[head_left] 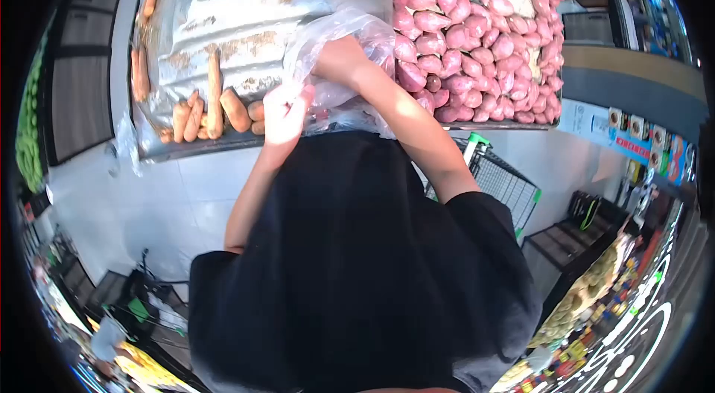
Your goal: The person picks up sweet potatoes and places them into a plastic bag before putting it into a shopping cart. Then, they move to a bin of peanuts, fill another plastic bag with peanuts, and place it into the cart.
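Note:
A clear plastic bag (346,24) lies bunched over the front of the display stand, between the two halves of produce. My left hand (287,114) is closed on the near left edge of the bag, thumb pressed against the fingers. My right hand (339,58) reaches into the bag's mouth; its fingers are hidden by the plastic, so their pose does not show. Just left of my left hand lie several orange-brown roots (237,110). On the right is a heap of pinkish-purple sweet potatoes (462,43), close to my right forearm.
Silvery sheeting (238,13) covers the stand's left half. Another thin plastic bag (128,144) hangs at its left corner. A shopping cart (503,177) with green trim stands by my right elbow. Dark crates (86,58) are at the left, and shelves of goods curve around behind.

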A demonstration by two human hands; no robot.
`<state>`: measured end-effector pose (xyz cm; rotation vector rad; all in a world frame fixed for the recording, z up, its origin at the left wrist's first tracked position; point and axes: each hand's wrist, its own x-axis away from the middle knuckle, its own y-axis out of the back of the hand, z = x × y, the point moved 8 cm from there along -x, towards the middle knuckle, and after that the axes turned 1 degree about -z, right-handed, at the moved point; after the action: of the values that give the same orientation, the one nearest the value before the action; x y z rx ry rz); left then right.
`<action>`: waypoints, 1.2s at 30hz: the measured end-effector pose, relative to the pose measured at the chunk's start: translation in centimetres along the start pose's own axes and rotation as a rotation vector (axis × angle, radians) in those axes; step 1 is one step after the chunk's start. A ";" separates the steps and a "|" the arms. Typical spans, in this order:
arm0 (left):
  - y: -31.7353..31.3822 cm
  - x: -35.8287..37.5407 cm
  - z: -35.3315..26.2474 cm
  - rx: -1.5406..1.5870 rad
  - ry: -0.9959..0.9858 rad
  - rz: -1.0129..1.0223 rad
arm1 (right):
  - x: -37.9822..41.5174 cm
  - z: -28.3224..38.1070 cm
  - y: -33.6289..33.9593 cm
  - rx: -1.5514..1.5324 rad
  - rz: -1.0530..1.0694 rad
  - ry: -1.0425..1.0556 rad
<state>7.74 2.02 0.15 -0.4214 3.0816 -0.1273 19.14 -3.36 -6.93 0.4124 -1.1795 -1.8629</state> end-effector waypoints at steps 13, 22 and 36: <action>1.2 0.3 0.2 -0.086 -0.030 -0.118 | 3.1 2.6 5.8 0.121 -0.328 -0.026; 2.1 -0.5 1.8 -0.020 0.038 -0.100 | 16.7 -5.9 15.7 -0.555 -0.892 -0.279; 2.1 -1.0 1.3 -0.104 0.114 -0.084 | 21.5 -26.7 29.6 0.224 -1.124 -0.648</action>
<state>8.24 4.20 -1.34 -0.5673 3.1930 0.0086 39.10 -40.98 8.56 0.7219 -1.8076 -2.9792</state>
